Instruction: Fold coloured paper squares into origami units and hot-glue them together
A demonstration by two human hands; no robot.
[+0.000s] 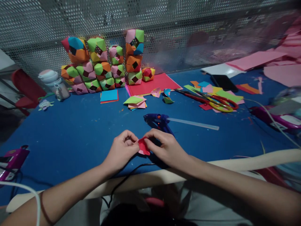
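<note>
Between my two hands is a small folded piece of red and pink paper [144,147], held just above the front part of the blue table. My left hand [123,147] pinches its left side between thumb and fingers. At its right and upper edge, the thumb and forefinger of my right hand [166,146] are closed on the paper. Right behind my right hand lies a blue glue gun [156,118], a long clear glue stick [195,123] poking out of its back. Part of the gun's handle is hidden by the right hand.
Stacked folded-paper balls [95,70] stand along the perforated metal screen. Paper squares [109,95], a paper pile [135,103], red sheets [162,83], scissors [218,103] and a black phone [224,82] lie across the blue table [77,125]. A dark cable [125,177] crosses the front edge.
</note>
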